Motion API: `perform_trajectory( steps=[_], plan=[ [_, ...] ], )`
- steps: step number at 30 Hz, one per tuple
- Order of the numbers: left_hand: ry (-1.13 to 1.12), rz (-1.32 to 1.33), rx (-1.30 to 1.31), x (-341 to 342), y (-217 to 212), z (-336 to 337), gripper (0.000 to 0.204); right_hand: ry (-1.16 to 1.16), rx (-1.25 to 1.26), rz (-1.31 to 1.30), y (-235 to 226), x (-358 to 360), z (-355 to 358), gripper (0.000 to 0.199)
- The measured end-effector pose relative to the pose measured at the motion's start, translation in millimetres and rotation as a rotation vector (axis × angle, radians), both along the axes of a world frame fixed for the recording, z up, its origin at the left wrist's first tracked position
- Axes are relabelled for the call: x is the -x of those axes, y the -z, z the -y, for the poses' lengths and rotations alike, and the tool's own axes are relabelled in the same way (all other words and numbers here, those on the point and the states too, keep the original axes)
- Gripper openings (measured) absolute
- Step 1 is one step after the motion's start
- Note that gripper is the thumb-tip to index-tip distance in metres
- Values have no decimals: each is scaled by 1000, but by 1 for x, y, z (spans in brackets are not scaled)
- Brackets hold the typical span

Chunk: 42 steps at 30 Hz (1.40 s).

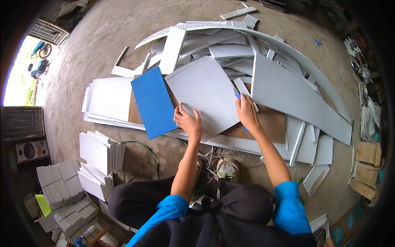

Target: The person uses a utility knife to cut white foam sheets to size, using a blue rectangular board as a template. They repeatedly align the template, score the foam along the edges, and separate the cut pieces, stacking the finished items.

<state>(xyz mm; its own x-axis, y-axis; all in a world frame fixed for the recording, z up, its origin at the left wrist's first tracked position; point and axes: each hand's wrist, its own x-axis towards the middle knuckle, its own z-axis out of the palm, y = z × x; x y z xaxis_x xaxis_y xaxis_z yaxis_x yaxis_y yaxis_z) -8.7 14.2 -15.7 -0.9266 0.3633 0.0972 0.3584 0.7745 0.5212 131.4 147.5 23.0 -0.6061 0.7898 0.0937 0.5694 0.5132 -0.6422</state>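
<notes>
A light grey rectangular panel [205, 92] lies tilted on a brown board [269, 123] on the concrete floor in front of me. My left hand [188, 121] rests on the panel's near left edge with the fingers spread, pressing it down. My right hand [247, 111] is at the panel's right edge, closed around a small blue cutter [238, 96] whose tip pokes out above the fingers. A bright blue panel [153, 102] lies just left of my left hand, overlapping the grey one.
A heap of long white strips and sheets [288, 82] spreads behind and to the right. Stacks of cut white pieces [96, 154] stand at my left. Flat white sheets [109, 99] lie beyond the blue panel. Cardboard boxes [366, 164] sit far right. My sandalled feet [227, 168] are below the board.
</notes>
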Motion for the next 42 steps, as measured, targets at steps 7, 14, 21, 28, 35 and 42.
perform_trajectory(
  steps=[7, 14, 21, 28, 35, 42],
  plan=[
    [-245, 324, -168, 16, -2, -21, 69, 102, -143, -44, 45, 62, -49, 30],
    [-25, 403, -596, 41, -56, -8, 55, 331, 242, -182, -41, 45, -48, 60],
    [293, 395, -909, 53, -110, 0, 46, 66, 610, -748, -130, 28, -31, 43],
    [180, -204, -627, 26, -154, -8, 46, 89, 747, -739, -160, 15, 7, 47],
    [697, -480, -454, 32, -221, -31, 58, 188, 360, -672, -135, 7, 2, 39],
    [708, 267, -524, 91, -210, -68, 60, 190, 110, -786, -114, 27, 0, 47]
  ],
)
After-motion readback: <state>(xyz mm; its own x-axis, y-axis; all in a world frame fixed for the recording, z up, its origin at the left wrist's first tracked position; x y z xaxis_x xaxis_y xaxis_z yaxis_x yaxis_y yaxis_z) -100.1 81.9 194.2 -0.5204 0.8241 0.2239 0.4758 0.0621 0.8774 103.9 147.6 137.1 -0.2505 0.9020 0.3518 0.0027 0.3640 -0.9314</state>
